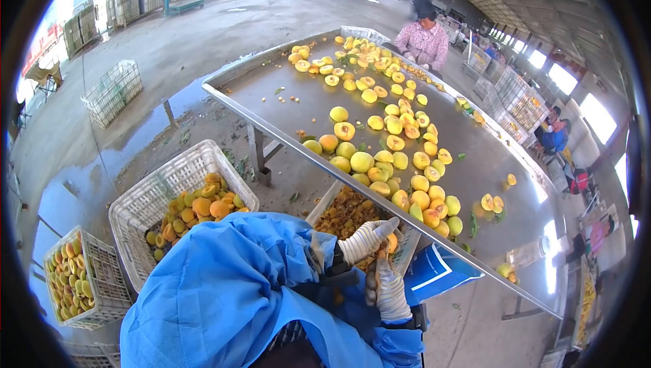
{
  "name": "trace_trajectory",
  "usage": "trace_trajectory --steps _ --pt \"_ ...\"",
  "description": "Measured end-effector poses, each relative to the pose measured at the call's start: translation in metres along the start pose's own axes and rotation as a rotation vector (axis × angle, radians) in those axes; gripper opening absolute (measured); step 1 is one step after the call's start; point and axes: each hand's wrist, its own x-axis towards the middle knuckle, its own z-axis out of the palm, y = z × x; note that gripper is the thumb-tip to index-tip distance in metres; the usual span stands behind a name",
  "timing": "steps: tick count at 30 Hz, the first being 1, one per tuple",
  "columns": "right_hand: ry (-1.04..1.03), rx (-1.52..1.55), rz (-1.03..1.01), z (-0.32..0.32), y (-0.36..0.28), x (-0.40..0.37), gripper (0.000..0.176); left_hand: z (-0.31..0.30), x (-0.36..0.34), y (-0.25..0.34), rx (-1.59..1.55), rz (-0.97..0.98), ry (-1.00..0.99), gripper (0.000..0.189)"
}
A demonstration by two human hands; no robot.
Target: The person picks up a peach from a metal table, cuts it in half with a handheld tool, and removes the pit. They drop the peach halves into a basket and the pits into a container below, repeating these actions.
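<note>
My left hand (368,239), in a striped whitish glove, is closed around a small orange-yellow peach (392,243) by the table's edge. Just below it, my right hand (388,288), also gloved and with dark, stained fingers, points up and pinches the same peach from beneath. Whether a tool is between the fingers cannot be made out. Under the hands is a crate (321,208) of brown peach pits (349,213). Beyond them, whole and halved yellow peaches (363,161) lie across the slanted metal table (285,114).
A white crate (146,198) of peaches stands left of the table, with another full crate (102,283) farther left. An empty-looking crate (113,93) is on the floor behind. A blue bag (437,274) hangs below the table edge. A co-worker (424,39) is at the far end.
</note>
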Motion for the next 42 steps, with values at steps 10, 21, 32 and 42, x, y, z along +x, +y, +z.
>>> trace_trajectory --steps 10,21,32,42 --pt "-0.060 0.074 0.008 -0.010 -0.018 -0.010 0.046 0.003 0.002 0.032 -0.177 -0.193 -0.227 0.064" --pt "-0.091 0.333 0.121 0.011 -0.017 -0.013 0.045 0.001 0.003 0.000 -0.104 -0.014 -0.034 0.063" --pt "-0.168 0.437 0.085 0.002 -0.007 -0.004 0.044 0.011 0.001 0.023 -0.256 -0.340 0.036 0.048" --pt "-0.243 0.445 0.137 -0.009 -0.009 -0.005 0.043 0.002 0.004 0.015 -0.279 -0.351 -0.043 0.047"
